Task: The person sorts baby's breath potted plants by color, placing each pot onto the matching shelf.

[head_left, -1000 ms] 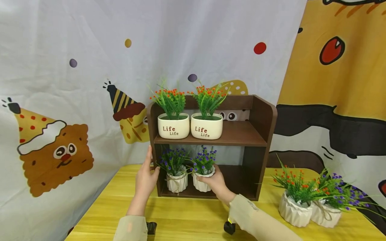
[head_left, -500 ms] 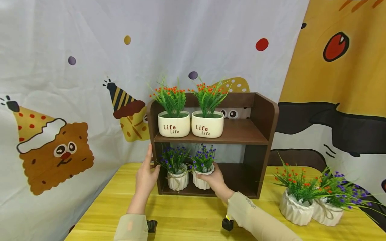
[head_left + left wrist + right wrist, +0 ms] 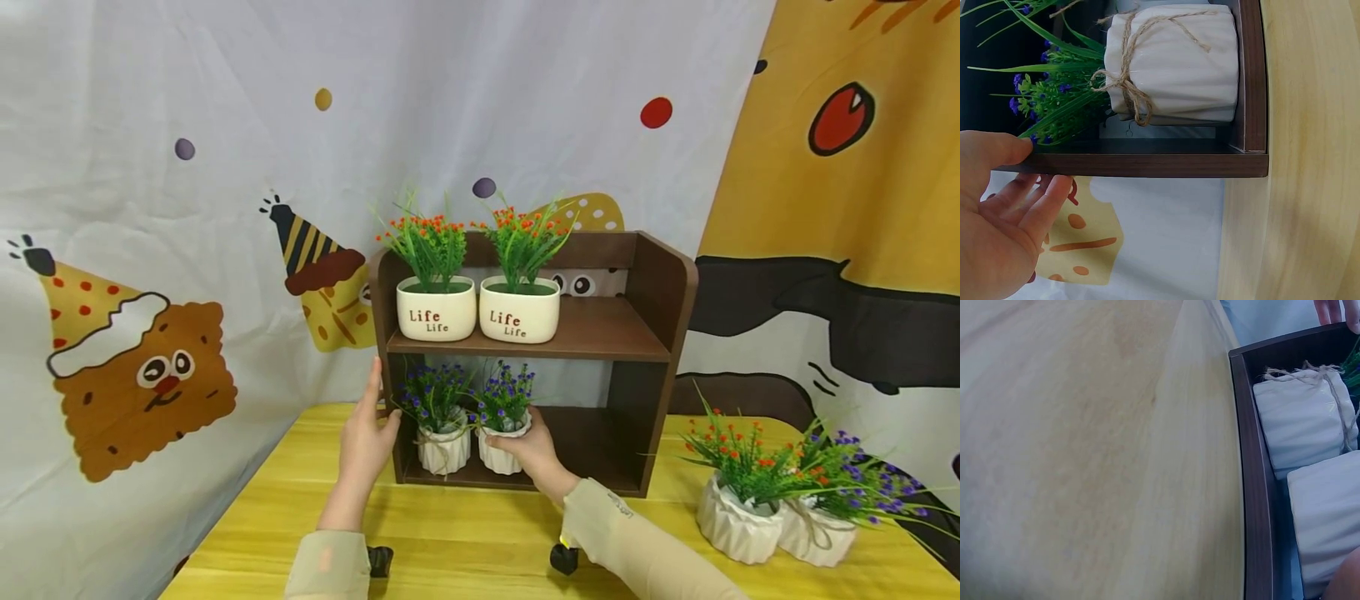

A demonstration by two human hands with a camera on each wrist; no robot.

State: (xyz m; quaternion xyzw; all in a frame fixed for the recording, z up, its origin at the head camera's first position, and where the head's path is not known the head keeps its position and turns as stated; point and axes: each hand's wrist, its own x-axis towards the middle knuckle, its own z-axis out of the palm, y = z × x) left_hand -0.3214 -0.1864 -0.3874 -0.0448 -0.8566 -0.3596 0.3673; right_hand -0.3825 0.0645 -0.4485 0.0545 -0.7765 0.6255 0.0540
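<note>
My left hand point(image 3: 366, 442) pinches the left side panel of a dark brown two-tier shelf point(image 3: 525, 348). In the left wrist view the thumb lies on the panel's inner side, with the fingers outside. My right hand point(image 3: 536, 450) holds a small white ribbed flowerpot point(image 3: 501, 454) with purple flowers, standing on the lower tier. Just left of it, a small gap apart, is a similar flowerpot tied with twine point(image 3: 1172, 62). The right wrist view shows the held flowerpot point(image 3: 1325, 519) beside the twine-tied one, with a sliver of my hand at the lower edge.
On the upper tier, two cream planters marked "Life" point(image 3: 437, 310) with orange flowers stand at the left. Two more white pots, one with orange flowers point(image 3: 738, 521) and one with purple point(image 3: 819, 537), stand on the yellow wooden table point(image 3: 465, 542) at right. A printed curtain point(image 3: 225, 100) hangs behind.
The flowerpot in my right hand has shifted slightly left, narrowing the gap to the twine-tied flowerpot. My left hand keeps its place on the shelf panel. The head view has shifted a little.
</note>
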